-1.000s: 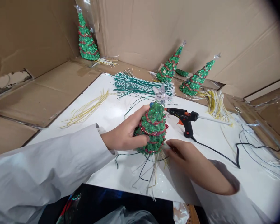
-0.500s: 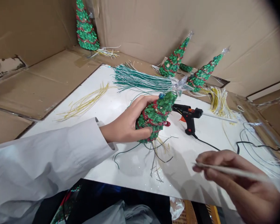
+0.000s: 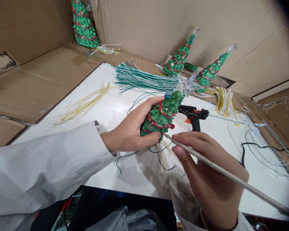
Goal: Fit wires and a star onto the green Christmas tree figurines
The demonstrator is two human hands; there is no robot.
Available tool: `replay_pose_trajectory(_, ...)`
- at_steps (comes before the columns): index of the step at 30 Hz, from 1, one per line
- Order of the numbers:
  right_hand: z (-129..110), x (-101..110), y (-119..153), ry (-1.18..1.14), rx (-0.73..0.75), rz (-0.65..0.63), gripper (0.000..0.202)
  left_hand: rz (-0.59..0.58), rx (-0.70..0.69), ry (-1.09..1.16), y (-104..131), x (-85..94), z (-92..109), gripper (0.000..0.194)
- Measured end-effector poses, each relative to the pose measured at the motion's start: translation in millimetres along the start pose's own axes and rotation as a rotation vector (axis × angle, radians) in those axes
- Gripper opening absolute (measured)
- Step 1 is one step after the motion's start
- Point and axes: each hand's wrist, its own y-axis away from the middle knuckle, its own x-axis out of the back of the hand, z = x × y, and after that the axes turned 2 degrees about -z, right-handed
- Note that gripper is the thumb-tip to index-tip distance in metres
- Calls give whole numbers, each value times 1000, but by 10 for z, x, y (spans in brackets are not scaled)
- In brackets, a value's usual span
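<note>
My left hand [image 3: 135, 130] is wrapped around a small green glitter Christmas tree [image 3: 159, 118], tilted with its top to the upper right. Red garland winds round the tree, a blue ball sits near its top, and a clear star [image 3: 188, 84] caps it. Green and yellow wires [image 3: 162, 157] stick out below its base. Pinched between thumb and fingers of my right hand [image 3: 207, 170] is a long, thin whitish stick [image 3: 221, 171]. Its narrow tip is at the tree's lower right side; whether it touches, I cannot tell.
Behind the held tree lies a black glue gun [image 3: 191, 114] on the white board [image 3: 135, 179]. Bundles of green wires [image 3: 144, 78] and yellow wires [image 3: 86, 104] lie farther back. Finished-looking trees [image 3: 178, 57] stand along the cardboard wall [image 3: 149, 29]. A black cord [image 3: 262, 147] runs at right.
My right hand has moved left and up, bringing the stick's tip to the lower part of the tree. My left hand keeps its hold; the view has shifted slightly.
</note>
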Motion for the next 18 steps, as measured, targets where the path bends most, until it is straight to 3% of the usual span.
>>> replay_pose_trajectory(7,54,-95,-31,-23,-6,5,18,20,-13,-32,-2,-9,-5,65)
replay_pose_trajectory(18,7,-46,-80,13,22,-42,15,23,-3,-19,11,-24,2,72)
